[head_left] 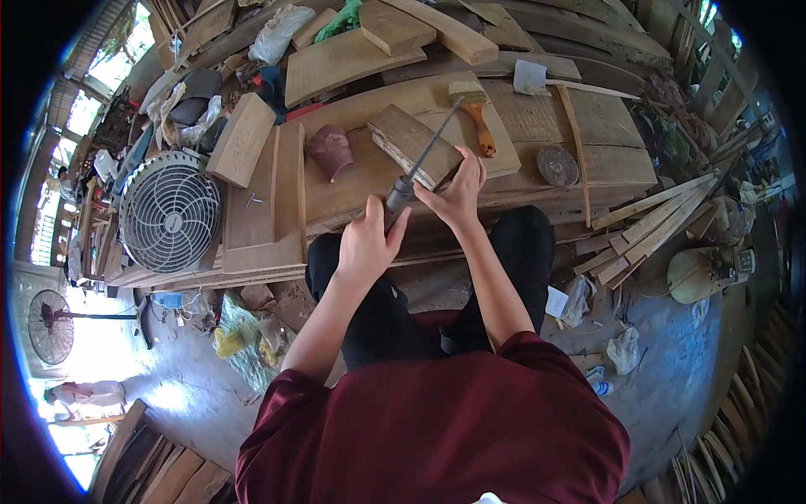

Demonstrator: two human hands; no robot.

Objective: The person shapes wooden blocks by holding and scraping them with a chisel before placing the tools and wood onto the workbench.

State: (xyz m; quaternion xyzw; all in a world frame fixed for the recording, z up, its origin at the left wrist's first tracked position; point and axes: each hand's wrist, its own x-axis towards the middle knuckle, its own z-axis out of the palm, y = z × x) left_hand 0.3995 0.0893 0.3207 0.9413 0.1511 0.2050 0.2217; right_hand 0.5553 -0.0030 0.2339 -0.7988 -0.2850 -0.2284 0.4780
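Observation:
My left hand (369, 235) is closed round the grey handle of a long, thin-shafted tool (430, 151); whether it is a file or a screwdriver I cannot tell. Its dark shaft points up and away, crossing over a wooden block (411, 139) with a rough, pale, splintered edge. My right hand (456, 191) grips the near end of that block, thumb at the front edge and fingers on the right side. Just beyond it, a paintbrush (477, 118) with an orange-brown handle lies on a board. To the left rests a crumpled reddish-brown piece (331, 153), perhaps sandpaper.
A wooden bench (617, 165) stretches across the front, with planks (353, 67) stacked behind. A round fan (170, 212) stands at the left beside an upright wood block (242, 140). A round tin (557, 165) and thin wood strips (655, 223) lie to the right.

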